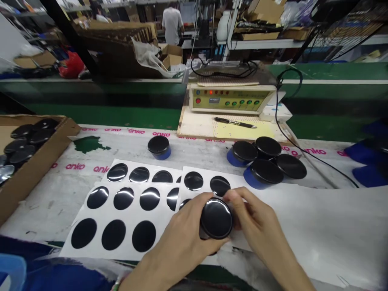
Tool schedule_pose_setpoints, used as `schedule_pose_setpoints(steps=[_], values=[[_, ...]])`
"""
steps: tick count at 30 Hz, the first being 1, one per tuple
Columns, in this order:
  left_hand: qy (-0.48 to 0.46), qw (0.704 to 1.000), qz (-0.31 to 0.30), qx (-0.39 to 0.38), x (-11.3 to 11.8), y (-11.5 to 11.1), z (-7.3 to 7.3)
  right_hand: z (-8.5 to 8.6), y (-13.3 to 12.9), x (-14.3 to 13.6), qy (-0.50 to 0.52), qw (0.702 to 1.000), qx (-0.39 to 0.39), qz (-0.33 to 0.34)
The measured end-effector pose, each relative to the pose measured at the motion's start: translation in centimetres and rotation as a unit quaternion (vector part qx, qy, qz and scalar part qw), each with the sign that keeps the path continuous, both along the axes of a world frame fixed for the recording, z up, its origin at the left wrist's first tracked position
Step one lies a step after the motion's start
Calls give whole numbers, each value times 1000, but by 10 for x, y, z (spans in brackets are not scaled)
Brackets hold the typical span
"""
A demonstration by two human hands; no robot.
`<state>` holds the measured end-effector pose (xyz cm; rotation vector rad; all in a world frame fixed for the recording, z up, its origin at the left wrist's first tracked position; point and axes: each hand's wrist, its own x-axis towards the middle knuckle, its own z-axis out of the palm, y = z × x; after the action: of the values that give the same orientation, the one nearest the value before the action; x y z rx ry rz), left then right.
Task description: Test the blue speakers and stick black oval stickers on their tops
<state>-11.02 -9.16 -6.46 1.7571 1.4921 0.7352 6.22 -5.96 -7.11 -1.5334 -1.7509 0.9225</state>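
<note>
My left hand [189,230] is wrapped round a round container with a glossy black top [216,218], low in the middle of the view. At the container's right edge is my right hand [251,214], its thumb and index finger pressed together near the rim; whether anything thin is between them is too small to tell. Under and left of my hands lie white sheets [129,220] bearing rows of glossy black round stickers [144,235]. Behind my right hand stand several blue containers with black tops [263,171], and one more [159,147] stands alone behind the sheets.
A cardboard box [65,137] of black round pieces is at the left. A control box [232,99] with buttons stands at the back, a pen [235,122] before it. A black cable crosses the right side. A blue bin [13,268] is bottom left. A person stands far behind.
</note>
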Motion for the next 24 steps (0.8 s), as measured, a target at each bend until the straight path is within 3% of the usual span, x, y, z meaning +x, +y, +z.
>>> schedule_pose_setpoints(steps=[2, 4, 7, 10, 12, 14, 17, 21, 24], values=[[69, 994, 24, 81, -25, 26, 18, -1, 3, 13, -9, 999, 13, -41], [141, 973, 104, 152, -54, 70, 39, -4, 6, 23, -51, 996, 36, -60], [174, 946, 199, 187, -92, 144, 59, -11, 11, 24, -124, 988, 87, -23], [169, 939, 228, 193, -112, 196, 54, -17, 18, 15, -172, 976, 131, 21], [162, 940, 232, 192, -119, 210, 44, -18, 27, 9, -204, 969, 127, 59], [155, 941, 230, 193, -123, 210, 38, -14, 37, 7, -242, 959, 98, 106], [143, 949, 207, 190, -127, 192, 32, -2, 49, 9, -286, 941, 52, 173], [122, 976, 114, 138, -121, 149, 16, 11, 43, 1, -244, 928, 51, 276], [106, 980, 117, 124, -104, 114, 7, 6, 26, -18, -204, 930, 28, 304]])
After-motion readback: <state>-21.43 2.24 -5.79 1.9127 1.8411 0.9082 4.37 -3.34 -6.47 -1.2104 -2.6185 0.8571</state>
